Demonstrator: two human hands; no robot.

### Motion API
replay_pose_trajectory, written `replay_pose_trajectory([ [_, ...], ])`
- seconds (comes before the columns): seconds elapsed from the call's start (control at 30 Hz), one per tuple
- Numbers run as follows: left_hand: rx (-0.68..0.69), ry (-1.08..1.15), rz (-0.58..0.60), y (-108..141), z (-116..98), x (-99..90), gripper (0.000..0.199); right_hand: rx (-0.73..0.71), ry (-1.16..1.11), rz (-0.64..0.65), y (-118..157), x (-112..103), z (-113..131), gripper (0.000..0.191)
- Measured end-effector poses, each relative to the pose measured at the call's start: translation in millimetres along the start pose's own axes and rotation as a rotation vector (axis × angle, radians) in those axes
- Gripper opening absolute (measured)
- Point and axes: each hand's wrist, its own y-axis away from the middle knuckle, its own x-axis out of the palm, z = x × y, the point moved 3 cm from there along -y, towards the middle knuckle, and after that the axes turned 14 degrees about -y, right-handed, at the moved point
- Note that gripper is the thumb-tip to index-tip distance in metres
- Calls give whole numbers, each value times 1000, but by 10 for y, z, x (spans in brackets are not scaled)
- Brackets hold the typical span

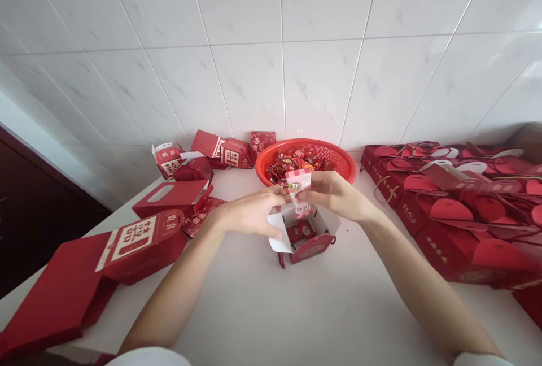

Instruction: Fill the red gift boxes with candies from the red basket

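Between thumb and fingers, my right hand (334, 194) pinches a small pink-and-white wrapped candy (298, 194), held upright above an open red gift box (312, 248). My left hand (254, 213) grips the left side of that box, its thumb on the white inner flap. Inside the box lie red wrapped sweets (301, 231). The box's flaps stand apart, and a dark red cord hangs by its front left corner. Just behind my hands, a red plastic basket (348, 169) holds many small wrapped candies.
Closed red boxes with cords (449, 236) are packed together on the right. To the left lie several unfilled-looking red cartons (144, 247), with more cartons (228, 151) against the tiled wall. All stand on a white table (271, 315).
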Motion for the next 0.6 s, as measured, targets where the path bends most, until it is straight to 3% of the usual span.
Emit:
replay_pose_trajectory([
  [0.17, -38, -13, 29, -2, 10, -28, 44, 111, 316, 109, 19, 2, -87, 26],
  [0.37, -36, -11, 77, -12, 42, 5, 67, 353, 699, 192, 37, 73, -197, 19],
  [0.47, -27, -22, 90, -21, 45, 20, 63, 350, 759, 161, 21, 91, -234, 16],
  [0.6, -29, -42, 74, -23, 38, 15, 59, 237, 710, 26, 29, 94, -165, 28],
])
